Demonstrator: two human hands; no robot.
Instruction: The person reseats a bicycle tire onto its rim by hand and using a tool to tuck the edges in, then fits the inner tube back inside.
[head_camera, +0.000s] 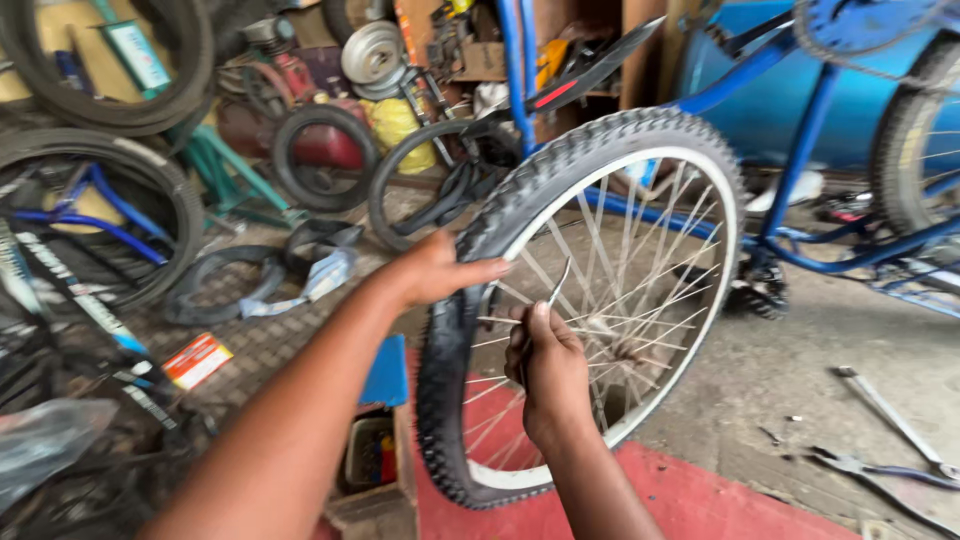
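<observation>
Right hand (545, 370) is being kept closed around a thin metal tool (557, 285), whose slim tip is being pointed up toward the inner edge of the rim (655, 165), among the spokes (600, 300). Left hand (435, 270) is being laid partly open over the knobby black tyre (450, 400), fingers curled across the tread and thumb on the near side, so the wheel is being steadied rather than gripped hard.

Judging from this, the tyre bead or the spoke ends at the rim are being worked on, and the step appears to be in its early part. A careful levering or picking motion seems to be called for, with the tool tip being kept between rim and rubber while the wheel is being held from turning; a slip could be sending the tip into the spokes.

The wheel is being held upright in the middle of the scene, its lower edge over a red mat (690, 500) on the floor. The rim is white, the spokes are thin and bright, and the tyre looks seated round most of its run.

To the far right a blue bicycle frame (800, 150) is standing; loose tyres (325, 155) are lying at the far left, and wrenches (890, 415) are lying on the concrete at the near right.
</observation>
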